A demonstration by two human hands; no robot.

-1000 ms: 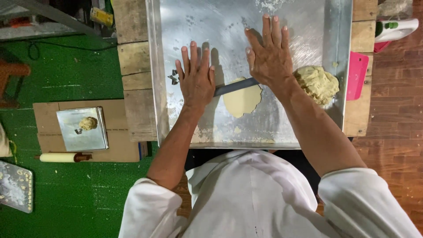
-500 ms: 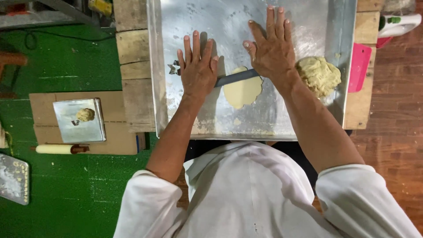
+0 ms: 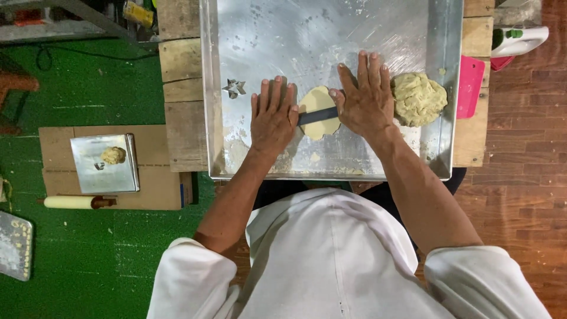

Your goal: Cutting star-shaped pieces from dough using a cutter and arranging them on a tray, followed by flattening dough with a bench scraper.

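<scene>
Floured metal tray [image 3: 236, 35]: both hands, left hand [image 3: 273, 115] and right hand [image 3: 367, 97], spread flat, press a dark rolling rod [image 3: 317, 114] over the dough disc [image 3: 319, 112]; uneven pressure could tear it, probably.

This looks like a makeshift home baking spot. A large floured metal tray [image 3: 437, 88] rests on a rough plank table [image 3: 183, 88], with a lump of dough [image 3: 418, 98] and a star-shaped cutter [image 3: 234, 88] on it. At left, cardboard [image 3: 156, 177] on green flooring [image 3: 77, 260] bears a smaller tray [image 3: 106, 171] and a rolling pin [image 3: 71, 202].
</scene>
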